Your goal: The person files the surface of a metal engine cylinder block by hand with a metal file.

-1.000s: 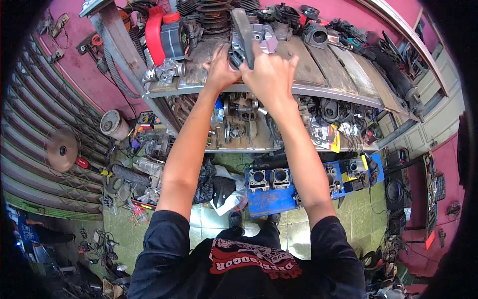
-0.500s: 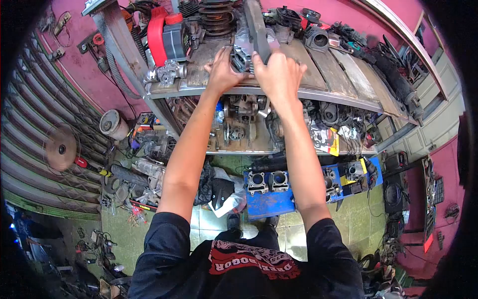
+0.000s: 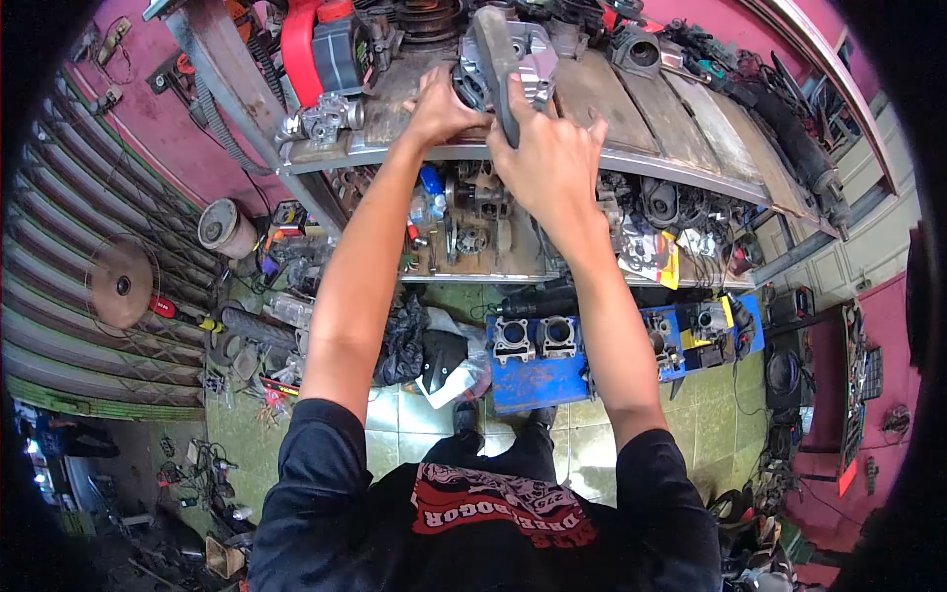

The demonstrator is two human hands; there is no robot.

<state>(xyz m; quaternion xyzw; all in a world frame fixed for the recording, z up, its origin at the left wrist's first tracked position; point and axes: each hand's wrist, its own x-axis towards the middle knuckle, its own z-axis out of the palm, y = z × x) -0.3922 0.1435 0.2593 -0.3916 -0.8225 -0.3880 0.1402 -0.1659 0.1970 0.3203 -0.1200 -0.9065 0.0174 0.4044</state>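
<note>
A silvery metal engine casting (image 3: 534, 61) with cut-outs lies on the wooden top of the shelf, near its front edge. My left hand (image 3: 439, 111) is at the casting's left side, fingers forward and thumb across its near edge, holding it. In my right hand (image 3: 552, 158) is a long grey sharpening stone (image 3: 493, 54), its flat length slanting over the casting, index finger stretched along it. The stone covers part of the casting, and my right hand hides the stone's near end.
A small carburetor-like part (image 3: 326, 120) sits left on the shelf, beside a red and black container (image 3: 340, 54). More engine parts line the back. Below, two cylinder blocks (image 3: 513, 339) stand on a blue board (image 3: 538, 387). A fan (image 3: 123, 285) stands at left.
My right hand has drawn the sharpening stone back toward me across the casting. My left hand stays at the casting's left side. The view has tilted slightly downward.
</note>
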